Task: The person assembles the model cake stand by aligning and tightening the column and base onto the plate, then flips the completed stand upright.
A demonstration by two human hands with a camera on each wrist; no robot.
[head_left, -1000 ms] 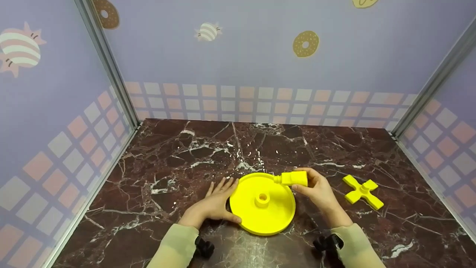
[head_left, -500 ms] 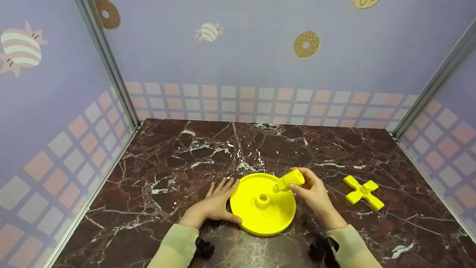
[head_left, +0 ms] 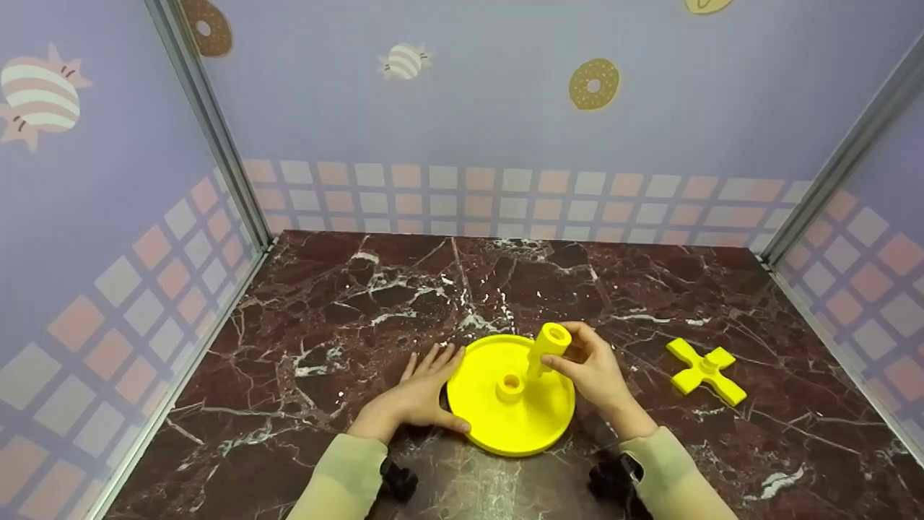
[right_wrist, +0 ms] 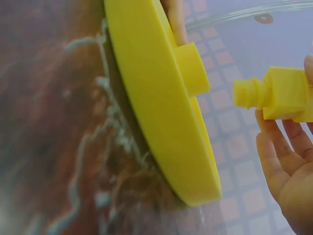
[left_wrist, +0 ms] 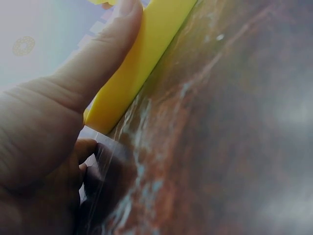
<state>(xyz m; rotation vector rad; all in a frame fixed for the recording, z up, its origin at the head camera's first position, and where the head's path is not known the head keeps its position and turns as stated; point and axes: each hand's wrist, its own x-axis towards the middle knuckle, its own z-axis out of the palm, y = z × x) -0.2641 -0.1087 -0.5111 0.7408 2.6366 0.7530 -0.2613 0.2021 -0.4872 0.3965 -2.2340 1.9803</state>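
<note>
A round yellow dish [head_left: 498, 430] with a raised hollow socket [head_left: 510, 388] at its middle lies flat on the table. The left hand [head_left: 415, 401] rests against its left rim, fingers spread, thumb on the near-left edge; the left wrist view shows that thumb [left_wrist: 105, 54] along the rim. Between thumb and fingers the right hand [head_left: 595, 372] pinches a yellow post [head_left: 550, 348], held nearly upright above the dish, right of the socket. In the right wrist view the post's ridged narrow end [right_wrist: 250, 93] faces the socket [right_wrist: 193, 68], apart from it.
A yellow cross-shaped piece [head_left: 707, 372] with a short central peg lies to the right of the right hand. The dark marbled table [head_left: 346, 289] is bounded by patterned walls [head_left: 498, 108] at the back and both sides.
The right hand has moved left and turned the post from lying level to nearly upright, narrow end down. The left hand and the dish have stayed in place.
</note>
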